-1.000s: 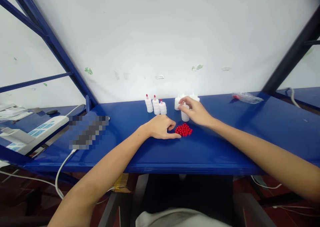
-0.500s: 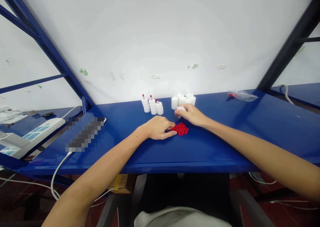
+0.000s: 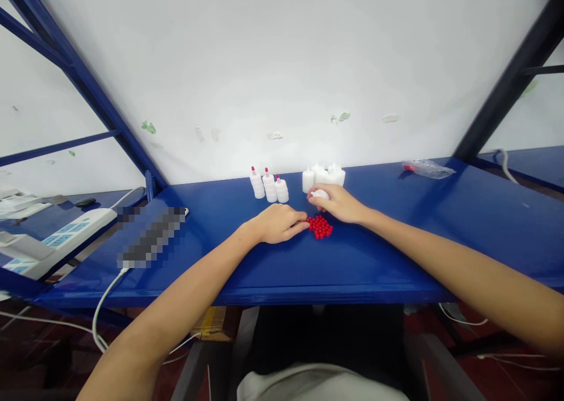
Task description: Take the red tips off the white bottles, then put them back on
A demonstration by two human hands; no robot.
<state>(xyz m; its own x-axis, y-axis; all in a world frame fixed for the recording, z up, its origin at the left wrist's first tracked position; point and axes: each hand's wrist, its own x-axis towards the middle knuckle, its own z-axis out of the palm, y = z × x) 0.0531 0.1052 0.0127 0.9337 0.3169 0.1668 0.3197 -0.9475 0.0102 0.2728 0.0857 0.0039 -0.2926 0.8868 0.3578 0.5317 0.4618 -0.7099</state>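
Note:
A small heap of red caps (image 3: 321, 227) lies on the blue table (image 3: 374, 254). My left hand (image 3: 278, 223) rests at its left edge, fingertips pinched at the caps; whether a cap is in them I cannot make out. My right hand (image 3: 337, 203) is closed around a small white bottle (image 3: 319, 194) just behind the heap. Three white bottles with red caps (image 3: 269, 185) stand in a row behind my left hand. A cluster of uncapped white bottles (image 3: 323, 176) stands by the wall behind my right hand.
A clear plastic bag (image 3: 426, 168) with something red in it lies at the back right. A white power strip (image 3: 57, 239) and its cable (image 3: 104, 301) sit at the left, beside a blurred patch. Blue frame bars rise on both sides.
My right hand has pulled one white bottle from the cluster toward the red caps and tipped it lower. My left hand has kept working at the heap's edge.

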